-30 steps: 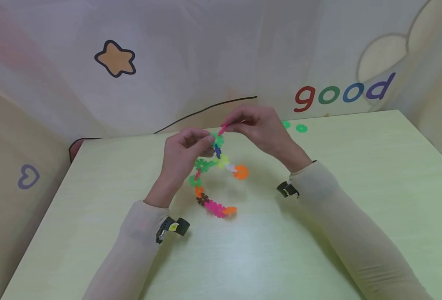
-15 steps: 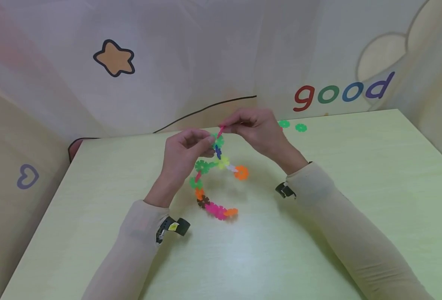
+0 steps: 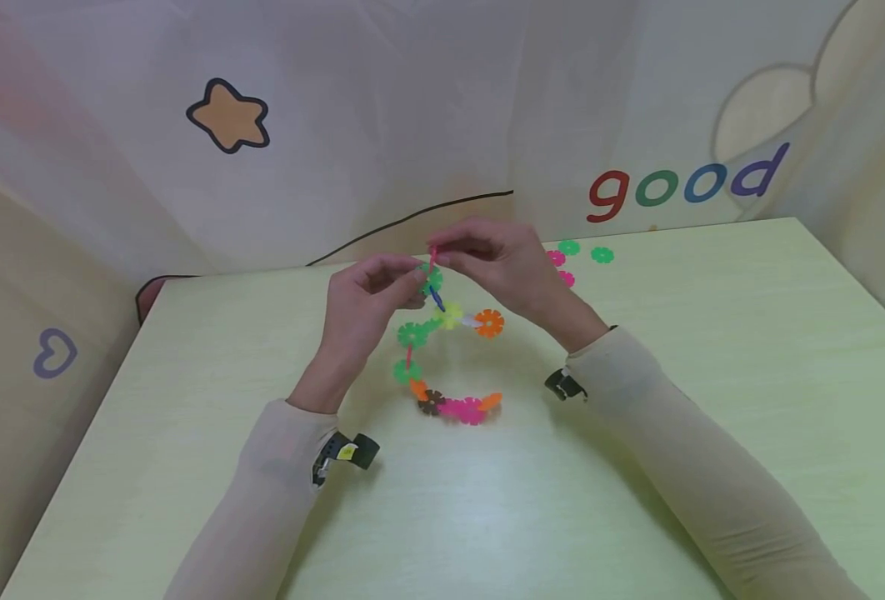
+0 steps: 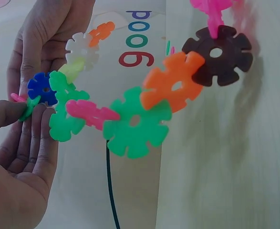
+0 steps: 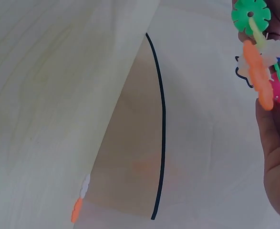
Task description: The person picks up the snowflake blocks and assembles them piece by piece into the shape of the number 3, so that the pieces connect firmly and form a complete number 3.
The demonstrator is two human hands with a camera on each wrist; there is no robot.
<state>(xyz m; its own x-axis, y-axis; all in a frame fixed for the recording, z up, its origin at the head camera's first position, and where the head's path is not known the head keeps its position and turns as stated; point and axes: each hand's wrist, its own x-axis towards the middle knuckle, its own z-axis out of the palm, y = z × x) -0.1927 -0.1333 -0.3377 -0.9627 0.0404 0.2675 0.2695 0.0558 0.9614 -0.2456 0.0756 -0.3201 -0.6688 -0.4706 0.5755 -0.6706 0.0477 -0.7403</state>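
Note:
My left hand (image 3: 363, 308) pinches a green snowflake disc (image 3: 434, 279) at the top of a chain of plastic snowflake discs. My right hand (image 3: 498, 262) pinches a pink snowflake disc (image 3: 432, 256) between thumb and fingers, its edge right at that green one. Below them hang a blue disc (image 4: 43, 89) and a yellow disc (image 3: 449, 315), where the chain branches. One short branch ends in an orange disc (image 3: 490, 323). The longer one curves down through green, brown (image 3: 431, 403) and pink pieces, low over the table. Fingers partly hide the held discs.
Loose green discs (image 3: 602, 255) and pink discs (image 3: 566, 278) lie at the table's back, beyond my right hand. In the right wrist view, a loose white disc (image 5: 85, 186) and orange disc (image 5: 76, 210) lie by the table edge. A printed curtain (image 3: 382, 125) hangs behind.
My right hand has shifted left and slightly down with the pink disc. The chain's lower end has swung right. Loose pink discs at the back now show from behind my right hand.

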